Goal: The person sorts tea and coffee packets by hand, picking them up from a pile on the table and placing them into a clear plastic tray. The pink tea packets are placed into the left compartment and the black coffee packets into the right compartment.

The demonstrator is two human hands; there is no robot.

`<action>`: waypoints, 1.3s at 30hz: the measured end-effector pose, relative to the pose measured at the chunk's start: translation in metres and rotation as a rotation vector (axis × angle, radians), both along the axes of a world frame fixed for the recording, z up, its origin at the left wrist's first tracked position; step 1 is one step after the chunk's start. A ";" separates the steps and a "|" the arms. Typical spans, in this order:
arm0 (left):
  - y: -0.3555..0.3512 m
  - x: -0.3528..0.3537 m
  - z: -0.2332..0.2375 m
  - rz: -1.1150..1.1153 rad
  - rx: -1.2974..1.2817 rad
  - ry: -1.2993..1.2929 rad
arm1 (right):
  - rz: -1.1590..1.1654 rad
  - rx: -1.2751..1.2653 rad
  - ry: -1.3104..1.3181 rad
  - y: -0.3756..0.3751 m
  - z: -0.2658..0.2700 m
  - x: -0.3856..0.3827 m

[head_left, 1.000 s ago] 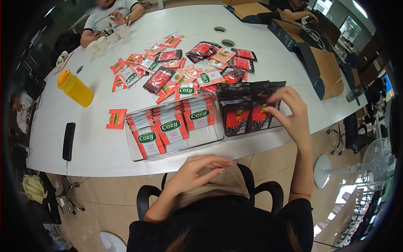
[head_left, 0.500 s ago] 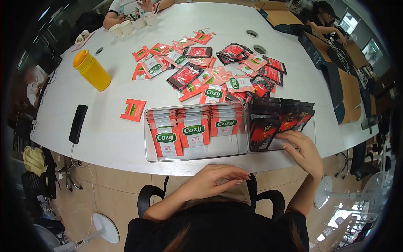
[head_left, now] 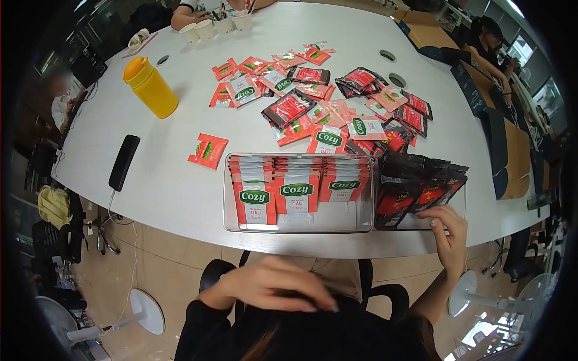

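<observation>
My left hand (head_left: 280, 283), a little blurred, hovers over my lap below the table edge. Its fingers reach out with nothing visible in them. My right hand (head_left: 448, 231) is at the front right of a clear box (head_left: 390, 227) holding black-and-red sachets (head_left: 394, 201) stood in rows. Its fingertips are by the front of these sachets, with thumb and index finger apart. To the left, a clear box (head_left: 325, 224) carries three rows of red-and-white Cozy sachets (head_left: 296, 191).
A mixed pile of loose red sachets (head_left: 244, 90) and black sachets (head_left: 289, 108) lies behind the boxes. One single red sachet (head_left: 208, 150), a phone (head_left: 124, 162) and a yellow bottle (head_left: 150, 89) are to the left. Cups (head_left: 224, 25) stand near another person; cardboard boxes (head_left: 510, 153) line the right edge.
My left hand has moved down and slightly left, away from the table edge. My right hand stays by the black sachets, its fingers shifted slightly. The whole view has shifted, with the table appearing further right.
</observation>
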State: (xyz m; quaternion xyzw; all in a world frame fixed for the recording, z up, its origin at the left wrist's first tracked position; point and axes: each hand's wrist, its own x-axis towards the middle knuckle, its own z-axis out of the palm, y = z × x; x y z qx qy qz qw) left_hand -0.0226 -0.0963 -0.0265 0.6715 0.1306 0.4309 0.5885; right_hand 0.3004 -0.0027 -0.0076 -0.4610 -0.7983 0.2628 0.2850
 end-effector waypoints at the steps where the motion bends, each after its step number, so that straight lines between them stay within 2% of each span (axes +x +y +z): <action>1: -0.002 -0.017 0.008 0.027 0.008 -0.031 | -0.050 0.114 0.021 -0.002 -0.004 0.000; 2: -0.002 -0.035 0.015 0.054 0.018 -0.061 | -0.101 0.229 0.044 -0.004 -0.012 -0.002; 4: -0.001 -0.063 0.022 0.287 0.012 -0.154 | -0.244 0.480 0.034 -0.008 -0.025 -0.010; 6: 0.015 -0.101 0.026 0.596 0.036 0.066 | -0.432 0.748 -0.034 -0.013 -0.037 -0.023; 8: 0.056 -0.122 0.030 0.845 -0.099 0.274 | -0.519 0.790 0.031 -0.014 -0.056 -0.025; 10: 0.102 -0.136 0.020 0.919 -0.076 0.427 | -0.591 0.800 0.130 -0.013 -0.068 -0.034; 12: 0.140 -0.157 -0.009 0.932 0.266 0.803 | -0.598 0.819 0.086 -0.012 -0.066 -0.036; 15: 0.175 -0.165 -0.034 1.022 0.703 1.224 | -0.579 0.825 0.115 -0.010 -0.067 -0.034; 18: 0.210 -0.172 -0.052 1.037 0.868 1.295 | -0.590 0.832 0.093 -0.014 -0.067 -0.033; 24: 0.231 -0.156 -0.033 1.233 0.491 1.530 | -0.628 0.815 0.099 -0.010 -0.068 -0.034; 27: 0.240 -0.143 -0.028 1.262 0.649 1.418 | -0.626 0.803 0.127 -0.009 -0.068 -0.034; 31: 0.274 -0.143 -0.053 0.916 0.908 1.277 | -0.607 0.807 0.132 -0.009 -0.068 -0.032; 35: 0.272 -0.121 -0.037 0.780 0.688 1.460 | -0.615 0.802 0.171 -0.009 -0.068 -0.033; 39: 0.279 -0.122 -0.036 0.721 0.822 1.574 | -0.615 0.799 0.195 -0.009 -0.068 -0.033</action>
